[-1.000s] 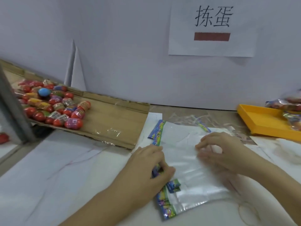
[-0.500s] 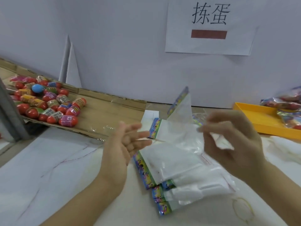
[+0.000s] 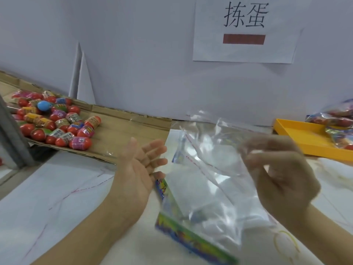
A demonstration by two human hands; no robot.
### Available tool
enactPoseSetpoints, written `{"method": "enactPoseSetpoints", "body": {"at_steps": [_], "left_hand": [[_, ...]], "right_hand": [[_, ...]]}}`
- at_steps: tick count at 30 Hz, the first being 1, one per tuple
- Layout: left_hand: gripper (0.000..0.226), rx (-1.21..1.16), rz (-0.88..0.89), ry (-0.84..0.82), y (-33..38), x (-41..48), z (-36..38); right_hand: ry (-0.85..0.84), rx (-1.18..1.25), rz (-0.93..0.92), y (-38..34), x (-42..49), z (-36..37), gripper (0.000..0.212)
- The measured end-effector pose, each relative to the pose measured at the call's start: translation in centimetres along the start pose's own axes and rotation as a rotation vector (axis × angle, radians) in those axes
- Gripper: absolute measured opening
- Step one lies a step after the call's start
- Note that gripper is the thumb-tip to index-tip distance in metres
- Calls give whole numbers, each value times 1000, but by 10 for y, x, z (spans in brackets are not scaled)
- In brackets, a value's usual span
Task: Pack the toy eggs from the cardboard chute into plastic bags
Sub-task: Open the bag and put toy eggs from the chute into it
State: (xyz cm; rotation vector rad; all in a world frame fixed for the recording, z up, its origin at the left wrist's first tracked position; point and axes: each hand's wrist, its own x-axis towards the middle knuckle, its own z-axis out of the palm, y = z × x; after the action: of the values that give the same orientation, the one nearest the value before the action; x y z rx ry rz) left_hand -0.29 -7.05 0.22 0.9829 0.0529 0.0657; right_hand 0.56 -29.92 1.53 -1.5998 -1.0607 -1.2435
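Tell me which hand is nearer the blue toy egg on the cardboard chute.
Left. The open left hand is down-right of the round blue toy egg; the right hand, pinching a clear plastic bag, is farther right.

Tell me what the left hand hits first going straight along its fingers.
Probably the clear plastic bag pinched by the right hand; the fingers of the left hand aim at its edge, depth unclear.

I work at a small packing station: a paper sign with two printed Chinese characters hangs on the plain wall above my desk. Below the sign to the left, a cardboard chute holds wrapped toy eggs; below it to the right, a yellow tray holds filled bags.
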Motion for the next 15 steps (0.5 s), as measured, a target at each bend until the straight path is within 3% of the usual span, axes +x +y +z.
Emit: {"method": "enactPoseSetpoints", "body": {"at_steps": [4, 9, 12, 15], "left_hand": [[60, 254, -72, -161, -7, -2, 10], [57, 93, -231, -436, -10, -13, 6], [26, 171, -179, -336, -13, -11, 2], [19, 277, -163, -178, -15, -11, 3]], "right_hand": [[-39, 197, 352, -1, -4, 6, 17], [-174, 78, 553, 0, -8, 8, 24], [-203, 79, 672, 1, -8, 7, 40], [-111, 412, 949, 0, -2, 6, 34]]}}
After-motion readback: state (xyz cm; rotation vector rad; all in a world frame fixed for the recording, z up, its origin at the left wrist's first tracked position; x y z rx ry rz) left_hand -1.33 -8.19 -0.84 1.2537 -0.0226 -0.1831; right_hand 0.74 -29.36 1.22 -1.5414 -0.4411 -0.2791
